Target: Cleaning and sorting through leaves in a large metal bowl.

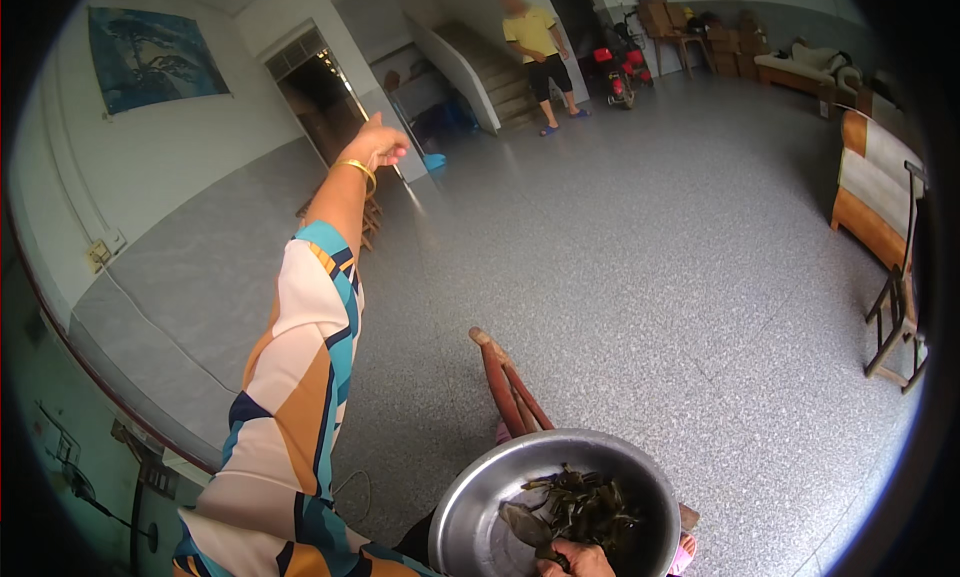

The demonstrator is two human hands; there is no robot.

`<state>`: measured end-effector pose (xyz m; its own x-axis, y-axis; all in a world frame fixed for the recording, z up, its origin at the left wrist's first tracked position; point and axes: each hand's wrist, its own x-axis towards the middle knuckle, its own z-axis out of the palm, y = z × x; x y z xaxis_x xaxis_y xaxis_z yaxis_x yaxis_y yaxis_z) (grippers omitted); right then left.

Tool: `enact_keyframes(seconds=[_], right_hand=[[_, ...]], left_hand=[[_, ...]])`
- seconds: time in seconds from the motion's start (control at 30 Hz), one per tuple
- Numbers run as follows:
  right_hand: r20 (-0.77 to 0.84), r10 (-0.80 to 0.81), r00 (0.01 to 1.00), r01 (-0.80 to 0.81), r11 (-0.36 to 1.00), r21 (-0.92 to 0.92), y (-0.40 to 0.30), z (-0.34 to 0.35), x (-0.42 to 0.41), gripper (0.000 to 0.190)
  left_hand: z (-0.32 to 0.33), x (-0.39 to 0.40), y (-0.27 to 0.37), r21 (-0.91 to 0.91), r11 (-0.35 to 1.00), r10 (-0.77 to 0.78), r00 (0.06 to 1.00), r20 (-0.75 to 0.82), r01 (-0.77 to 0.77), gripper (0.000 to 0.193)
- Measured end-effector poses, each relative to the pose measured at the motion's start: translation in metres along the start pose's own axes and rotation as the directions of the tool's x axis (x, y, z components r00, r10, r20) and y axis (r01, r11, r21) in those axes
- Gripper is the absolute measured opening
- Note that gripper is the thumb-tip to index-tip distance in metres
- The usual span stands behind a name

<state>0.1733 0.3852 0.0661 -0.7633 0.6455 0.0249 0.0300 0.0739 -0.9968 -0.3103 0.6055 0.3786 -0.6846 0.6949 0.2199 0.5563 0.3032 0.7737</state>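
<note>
My left arm, in a patterned sleeve, stretches far forward over the floor. At its end my left hand (382,143) holds nothing; one finger points out and the others are partly curled. A gold bangle (355,166) circles that wrist. Low in the view, a round metal basin (469,494) stands close before me. Inside it my right hand (576,560) grips a dark, broad-ended piece (526,524), perhaps a vegetable; its exact kind is unclear. Beside this lies a heap of dark green, wet-looking strips (589,502). The basin's near rim is cut off by the frame.
Reddish wooden legs (499,378) jut out beyond the basin. Across the speckled floor (637,277), a person (534,52) stands by a staircase (487,59). A red scooter (622,71) is parked nearby. To the right are a wooden settee (874,187) and a small chair (896,329).
</note>
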Motion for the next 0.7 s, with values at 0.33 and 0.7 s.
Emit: enact_keyframes(seconds=[0.33, 0.7], right_hand=[[-0.01, 0.006, 1.0, -0.005, 1.0, 0.01, 0.0, -0.001, 0.001, 0.012], [-0.008, -0.004, 1.0, 0.004, 1.0, 0.003, 0.0, -0.002, 0.0, 0.014]], left_hand=[[0.007, -0.002, 0.001, -0.007, 1.0, 0.02, 1.0, 0.014, -0.02, 0.096], [0.011, -0.006, 0.004, -0.007, 1.0, 0.007, 1.0, 0.02, -0.007, 0.098]])
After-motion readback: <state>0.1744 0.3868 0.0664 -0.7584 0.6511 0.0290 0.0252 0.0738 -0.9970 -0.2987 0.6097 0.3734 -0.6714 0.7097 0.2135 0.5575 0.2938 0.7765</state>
